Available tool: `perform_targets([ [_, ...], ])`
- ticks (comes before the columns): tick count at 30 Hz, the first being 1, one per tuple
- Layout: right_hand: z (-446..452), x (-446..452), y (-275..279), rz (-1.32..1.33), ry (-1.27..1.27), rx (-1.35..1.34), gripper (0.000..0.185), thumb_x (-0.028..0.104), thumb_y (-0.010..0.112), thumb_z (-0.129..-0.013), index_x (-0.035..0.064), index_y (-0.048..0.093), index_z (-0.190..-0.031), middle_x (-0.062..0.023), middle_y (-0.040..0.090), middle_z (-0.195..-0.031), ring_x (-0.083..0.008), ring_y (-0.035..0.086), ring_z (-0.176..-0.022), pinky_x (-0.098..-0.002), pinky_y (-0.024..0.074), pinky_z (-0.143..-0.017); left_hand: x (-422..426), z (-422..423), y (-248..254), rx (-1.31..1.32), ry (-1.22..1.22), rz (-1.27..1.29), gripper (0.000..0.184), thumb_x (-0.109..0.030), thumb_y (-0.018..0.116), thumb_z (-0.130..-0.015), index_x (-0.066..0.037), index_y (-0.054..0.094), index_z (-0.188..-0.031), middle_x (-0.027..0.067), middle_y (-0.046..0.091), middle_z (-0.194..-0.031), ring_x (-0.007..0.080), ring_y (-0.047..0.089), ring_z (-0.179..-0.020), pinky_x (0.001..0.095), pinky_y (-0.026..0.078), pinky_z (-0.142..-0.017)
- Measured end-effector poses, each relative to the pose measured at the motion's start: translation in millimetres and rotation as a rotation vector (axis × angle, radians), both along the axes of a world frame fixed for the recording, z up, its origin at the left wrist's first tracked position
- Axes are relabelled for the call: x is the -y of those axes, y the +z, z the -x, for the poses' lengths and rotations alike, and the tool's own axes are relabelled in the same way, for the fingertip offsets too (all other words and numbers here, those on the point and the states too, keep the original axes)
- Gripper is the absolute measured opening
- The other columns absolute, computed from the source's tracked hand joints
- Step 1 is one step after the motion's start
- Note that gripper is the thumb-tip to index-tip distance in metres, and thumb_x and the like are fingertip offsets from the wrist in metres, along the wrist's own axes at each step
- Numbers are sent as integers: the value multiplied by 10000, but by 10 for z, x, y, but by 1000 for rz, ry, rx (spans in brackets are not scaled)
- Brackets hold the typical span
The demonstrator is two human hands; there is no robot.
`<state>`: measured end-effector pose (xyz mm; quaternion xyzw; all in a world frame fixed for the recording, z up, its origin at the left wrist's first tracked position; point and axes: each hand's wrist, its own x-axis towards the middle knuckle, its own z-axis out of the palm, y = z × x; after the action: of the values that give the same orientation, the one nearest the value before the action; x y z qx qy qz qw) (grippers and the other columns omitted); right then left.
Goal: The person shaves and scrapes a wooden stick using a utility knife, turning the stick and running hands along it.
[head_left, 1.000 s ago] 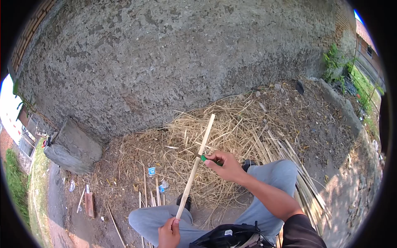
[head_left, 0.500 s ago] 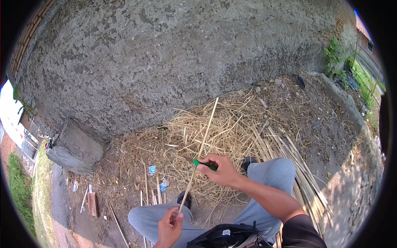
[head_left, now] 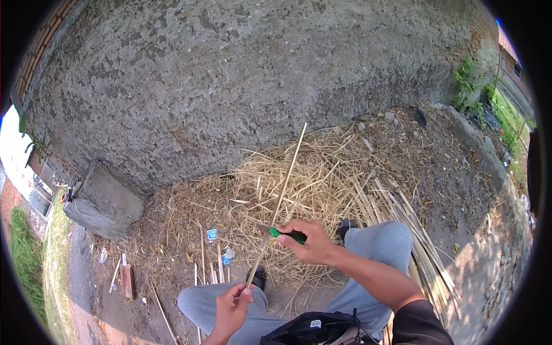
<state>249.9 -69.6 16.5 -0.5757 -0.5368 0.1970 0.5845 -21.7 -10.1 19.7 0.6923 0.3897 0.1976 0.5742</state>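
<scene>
A person sits outdoors, seen from their own head, with knees in grey trousers (head_left: 382, 238) bent apart. The left grip (head_left: 232, 309), low in view between the knees, is closed around the near end of a long, thin, pale strip (head_left: 284, 190). The strip slants away from that grip, forward and a little right, its far end pointing toward a rough grey wall (head_left: 230, 86). The right grip (head_left: 307, 241), ahead and to the right of the left one, is clenched on the green handle of a knife (head_left: 297, 236); the blade, small in view, crosses the strip just left of the fingers. Beyond the right grip, a wide heap of straw-coloured shavings (head_left: 313, 172) covers the ground. Right of this grip, past the knee, lies a bundle of long strips (head_left: 428, 259). Ahead of the left grip and slightly left is a blue packet (head_left: 212, 234); farther left stands a grey block (head_left: 106, 201) against the wall. A black bag (head_left: 316, 330) rests in the lap, right of the left grip.
</scene>
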Motion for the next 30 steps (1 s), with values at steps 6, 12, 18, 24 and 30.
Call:
perform_targets([
  [6,-1,-5,-33,-7,-12,28,246,240,692,-897,5,649,-954,-148,726,-986,-261,707,-716,-333,530,-630,-16,-1,-48,1,-38,-70,269,-204,589,-989,24,662,-1110,-11,580,-719,1,410,-522,179,321,-462],
  [12,11,-32,-64,-94,-34,78,177,158,716,-879,10,648,-948,-122,736,-929,-126,641,-601,-265,473,-534,-39,47,-39,-58,-55,-75,278,-205,570,-999,23,657,-1132,-13,561,-714,6,402,-534,183,316,-471],
  [18,24,-22,-61,-69,-32,70,197,174,723,-873,13,652,-962,-139,730,-933,-180,703,-720,-292,530,-616,-53,70,45,-84,-120,-20,341,-263,503,-1033,24,641,-1155,-23,525,-709,10,395,-544,179,310,-481],
  [24,35,-16,-57,-38,-54,100,207,197,736,-866,10,677,-930,-129,724,-899,-200,688,-680,-298,528,-598,-48,86,123,-152,-149,-84,265,-225,505,-1015,-4,623,-1101,55,567,-698,125,508,-567,280,413,-523],
  [30,125,43,-30,-95,-75,290,213,254,687,-886,62,709,-974,-104,706,-836,-283,656,-612,-370,508,-512,-7,28,24,-258,-122,-332,262,-210,470,-1033,-13,643,-1035,45,565,-641,130,558,-567,296,451,-547],
])
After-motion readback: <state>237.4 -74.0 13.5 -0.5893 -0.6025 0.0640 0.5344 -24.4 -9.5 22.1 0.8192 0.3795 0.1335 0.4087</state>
